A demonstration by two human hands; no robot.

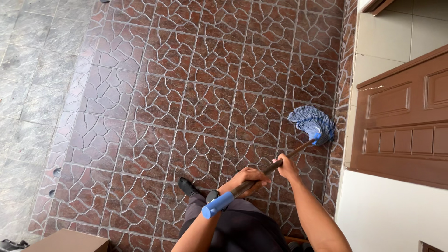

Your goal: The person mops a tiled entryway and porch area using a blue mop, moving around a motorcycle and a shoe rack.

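Mop (311, 124): I grip its dark pole with both hands, one above the other for leverage. My left hand (246, 179) wraps shut near the blue end cap; my right hand (285, 168) closes just beyond it. The pole slants from lower left up to the right, so the blue string head presses the brown floor (154, 93) beside the wall base (343, 93) and wooden door (406, 121).

Both forearms bare, reaching forward and down from the lower edge. Left hand (246, 181) fingers fully curled in a closed fist grip, knuckles up. Right hand (285, 168) just ahead of the left, also wrapped closed, wrist angled inward. Hands near, not touching.
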